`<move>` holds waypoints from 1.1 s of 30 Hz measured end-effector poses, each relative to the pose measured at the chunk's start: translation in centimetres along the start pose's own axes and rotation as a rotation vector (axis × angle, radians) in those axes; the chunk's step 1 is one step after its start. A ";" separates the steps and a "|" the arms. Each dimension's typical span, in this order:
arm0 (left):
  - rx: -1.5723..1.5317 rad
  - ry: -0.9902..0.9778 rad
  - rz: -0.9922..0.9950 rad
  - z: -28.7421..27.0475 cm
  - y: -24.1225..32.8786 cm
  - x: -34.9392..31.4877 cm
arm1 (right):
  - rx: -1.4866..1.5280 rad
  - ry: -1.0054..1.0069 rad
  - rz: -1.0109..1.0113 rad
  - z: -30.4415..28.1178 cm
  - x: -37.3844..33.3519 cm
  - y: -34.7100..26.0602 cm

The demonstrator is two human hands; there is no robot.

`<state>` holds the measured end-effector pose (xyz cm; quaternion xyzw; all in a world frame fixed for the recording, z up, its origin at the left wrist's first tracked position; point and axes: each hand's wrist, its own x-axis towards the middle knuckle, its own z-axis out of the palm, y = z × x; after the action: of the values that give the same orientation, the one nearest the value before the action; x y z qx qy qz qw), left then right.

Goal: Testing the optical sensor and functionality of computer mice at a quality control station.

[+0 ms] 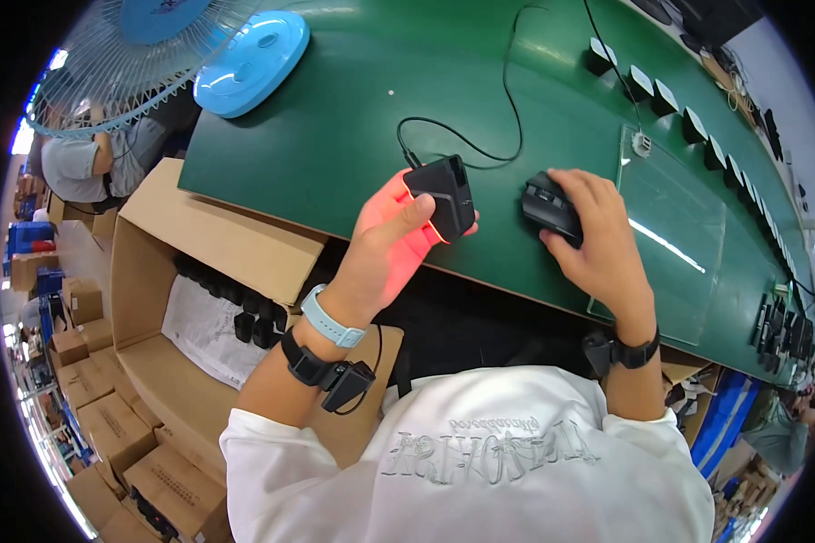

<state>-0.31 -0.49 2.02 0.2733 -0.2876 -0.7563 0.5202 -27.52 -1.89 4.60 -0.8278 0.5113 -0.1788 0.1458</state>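
From far away I am seeing the left hand (pixel 397 237) holding a black box (pixel 439 197) in bent fingers over the green table (pixel 335 149), the right hand (pixel 600 233) loosely cupping a black mouse (pixel 549 210), and guessing the box is light, hard, slippery, best held by its sides.

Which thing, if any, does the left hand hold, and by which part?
The left hand holds a black device: thumb on its left side, fingers behind it.
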 end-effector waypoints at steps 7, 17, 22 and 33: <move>0.190 0.134 -0.024 0.8 -1.8 -0.3 | 1.639 0.101 0.458 3.0 1.2 -4.2; 0.352 0.050 -0.010 1.8 -1.6 -0.8 | 1.457 0.143 0.274 3.6 1.4 -5.5; 0.211 -0.023 -0.063 0.7 -1.8 -0.8 | 0.883 0.248 -0.002 3.6 0.4 -6.7; -0.220 0.075 -0.095 0.7 -0.9 -0.7 | 0.529 0.236 -0.049 2.1 0.3 -3.6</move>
<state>-1.20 0.50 1.94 0.2557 -0.1699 -0.7963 0.5212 -23.60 -0.46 4.24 -0.7469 0.4401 -0.4042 0.2917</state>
